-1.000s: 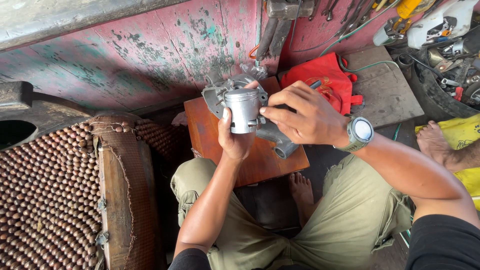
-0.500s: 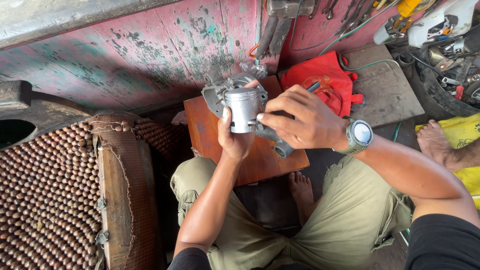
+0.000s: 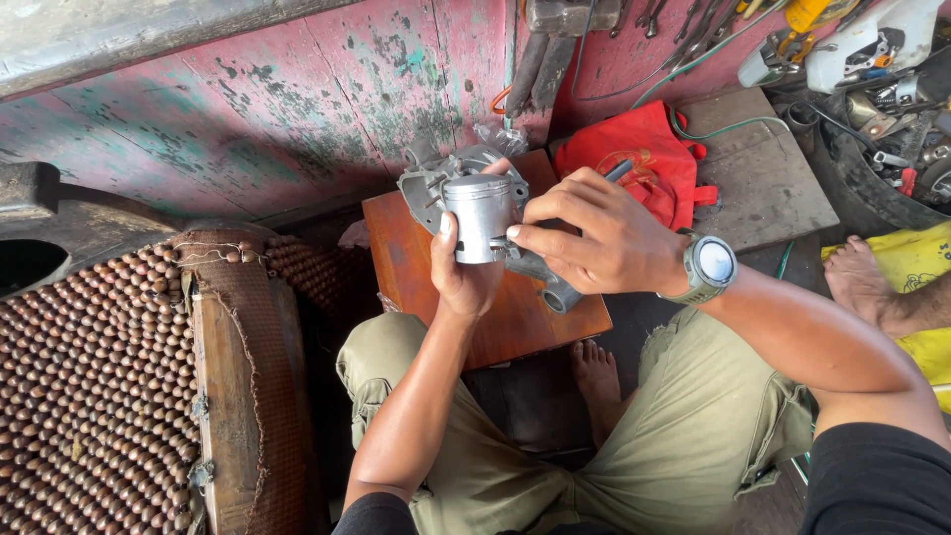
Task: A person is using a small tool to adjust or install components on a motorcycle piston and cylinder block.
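My left hand (image 3: 464, 277) grips a silver metal piston (image 3: 477, 216) upright, with its connecting rod (image 3: 551, 280) hanging down to the right. My right hand (image 3: 599, 238) reaches in from the right, thumb and forefinger at the piston's side, a dark thin tool (image 3: 619, 170) sticking up behind the fingers. A grey watch (image 3: 709, 266) sits on that wrist. Behind the piston lies a grey metal engine casing (image 3: 428, 183) on a brown wooden board (image 3: 416, 258).
A beaded seat cover (image 3: 89, 376) fills the left. A red cloth bag (image 3: 644, 159) lies behind the board, by a grey slab (image 3: 763, 178). Tools and parts pile at the top right (image 3: 872, 59). Another person's bare foot (image 3: 867, 282) rests on yellow material.
Both hands and the piston have barely shifted; my right fingers stay at the piston's side.
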